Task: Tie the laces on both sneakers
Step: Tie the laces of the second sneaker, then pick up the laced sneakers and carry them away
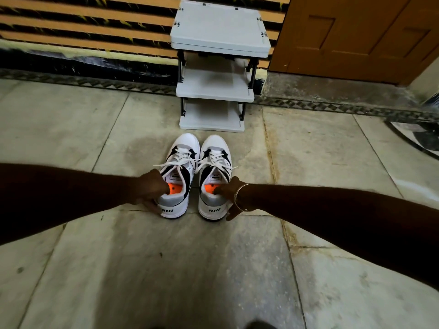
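Observation:
Two white-and-black sneakers with orange insoles stand side by side on the stone floor, toes pointing away from me. My left hand [152, 189] grips the heel collar of the left sneaker [183, 160], fingers inside the opening. My right hand [229, 195], with a bangle at the wrist, grips the heel collar of the right sneaker [215, 157] the same way. White laces [180, 162] lie loose across both tongues, their ends splayed out to the sides.
A grey three-tier plastic rack [216, 91] stands just beyond the sneakers against a striped wall. A brown wooden door [356, 36] is at the back right. A dark round object [420, 136] lies at the right edge. Stone floor tiles [190, 269] spread around me.

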`<state>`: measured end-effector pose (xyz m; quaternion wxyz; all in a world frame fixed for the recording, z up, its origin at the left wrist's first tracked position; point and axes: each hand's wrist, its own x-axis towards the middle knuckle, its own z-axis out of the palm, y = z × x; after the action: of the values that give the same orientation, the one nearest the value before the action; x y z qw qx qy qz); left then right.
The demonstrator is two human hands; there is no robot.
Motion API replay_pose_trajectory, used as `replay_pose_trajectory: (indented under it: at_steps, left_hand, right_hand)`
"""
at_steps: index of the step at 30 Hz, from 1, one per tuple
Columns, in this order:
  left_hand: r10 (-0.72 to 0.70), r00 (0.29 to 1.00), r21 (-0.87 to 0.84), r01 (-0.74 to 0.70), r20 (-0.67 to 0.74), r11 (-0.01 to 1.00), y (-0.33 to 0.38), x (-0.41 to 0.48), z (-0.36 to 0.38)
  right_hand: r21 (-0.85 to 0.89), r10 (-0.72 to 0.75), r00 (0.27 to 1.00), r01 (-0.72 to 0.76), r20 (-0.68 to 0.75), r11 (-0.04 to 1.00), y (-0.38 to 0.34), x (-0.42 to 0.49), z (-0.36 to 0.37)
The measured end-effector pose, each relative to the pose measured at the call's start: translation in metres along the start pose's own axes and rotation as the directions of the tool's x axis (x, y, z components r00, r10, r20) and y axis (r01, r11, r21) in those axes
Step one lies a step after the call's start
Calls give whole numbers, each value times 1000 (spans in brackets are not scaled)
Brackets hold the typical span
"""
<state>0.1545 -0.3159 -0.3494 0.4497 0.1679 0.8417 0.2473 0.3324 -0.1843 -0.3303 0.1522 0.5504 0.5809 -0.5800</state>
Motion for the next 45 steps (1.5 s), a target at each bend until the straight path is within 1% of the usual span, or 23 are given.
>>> replay_pose_trajectory:
  at_steps: [1,2,3,4,7,9,12,16,18,20,23,26,29,34,36,39,42,45]
  left_hand:
    - [5,999,-35,-3,41,999,2,-1,2]
    - [12,998,-55,-9,65,998,6,-1,6]
    - [18,997,-54,-14,70,998,10,-3,10]
    - [24,998,-54,-21,59,998,12,-3,16]
    - [22,1000,-79,-20,19,997,20,-6,31]
    - [27,999,-40,-26,36,999,25,-9,38]
    - [15,999,-61,-12,43,998,24,-6,38]
    - [-29,999,-88,26,-32,996,21,-6,30]
    - [-54,998,-101,52,-17,993,19,-6,29]
    - [-71,997,-96,75,39,993,16,-5,32]
    - [-63,994,-131,74,87,989,16,-6,40]
    - [-49,997,-187,60,62,981,18,-3,47]
    - [-67,997,-227,75,43,971,17,1,55]
    - [-118,993,-276,120,25,954,19,4,63]
    - [-124,992,-295,127,30,947,19,7,64]
    - [-126,991,-353,130,33,927,22,3,62]
    - [-120,993,-380,106,-14,919,40,-16,54]
    - [-131,991,-401,117,-5,908,67,-50,40]
  right_hand:
    - [31,-4,1000,4,-4,1000,1,1,2]
    - [117,-5,1000,5,-3,993,0,0,2]
    - [175,2,1000,-1,-9,985,1,0,2]
    - [195,-5,1000,7,-11,981,1,-1,1]
    - [165,-18,999,24,-39,986,7,-1,-4]
    - [183,6,997,7,-71,983,11,3,-7]
    - [157,13,997,-2,-73,988,14,2,-9]
    - [182,32,994,-12,-109,983,12,2,-14]
    - [199,45,996,-28,-79,980,12,3,-15]
    - [194,49,997,-38,-53,980,12,5,-13]
    - [210,37,996,-19,-79,977,15,9,-6]
    - [268,25,995,1,-94,963,17,15,-3]
    - [323,-15,995,45,-94,945,20,23,-3]
    - [383,-43,983,110,-178,917,20,35,5]
    - [372,-53,977,128,-205,919,21,38,7]
    - [416,-43,981,120,-190,901,20,29,3]
    - [461,-24,975,127,-222,878,13,11,-5]
    - [439,0,971,107,-237,892,1,-24,-15]
